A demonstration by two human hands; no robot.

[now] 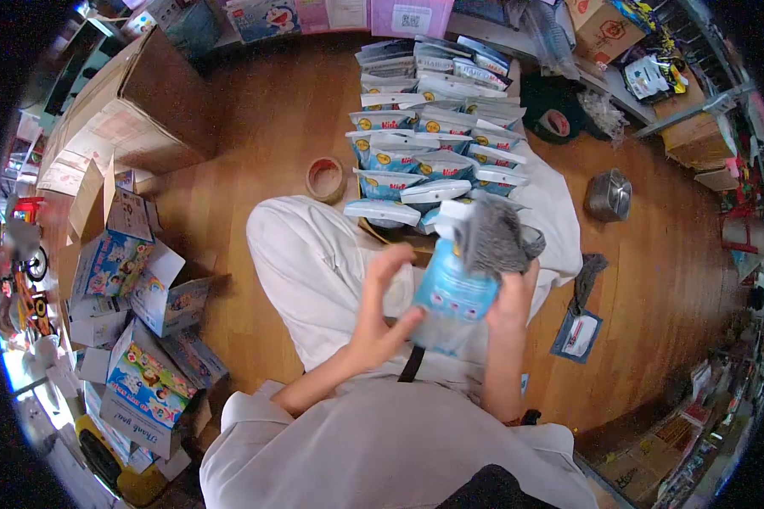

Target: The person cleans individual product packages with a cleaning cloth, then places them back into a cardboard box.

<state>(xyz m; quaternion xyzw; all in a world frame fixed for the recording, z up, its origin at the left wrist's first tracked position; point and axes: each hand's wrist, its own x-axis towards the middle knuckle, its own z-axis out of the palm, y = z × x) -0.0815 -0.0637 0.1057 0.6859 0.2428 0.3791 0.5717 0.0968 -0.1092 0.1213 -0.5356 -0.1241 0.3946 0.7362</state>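
A blue and clear plastic pouch (457, 293) is held over my lap, blurred by motion. My right hand (511, 297) grips its right side together with a crumpled grey cloth (492, 236), which covers the pouch's upper right part. My left hand (384, 316) is just left of the pouch, fingers spread and thumb near its edge, holding nothing. Beyond my legs, rows of upright blue and white pouches (440, 123) stand packed closely together.
Opened printed boxes (148, 382) are heaped at the left below a large cardboard box (115, 127). A tape roll (325, 179) lies beyond my left knee. On the right are a metal tin (609, 196), a grey cloth strip (587, 280) and a flat blue packet (577, 336).
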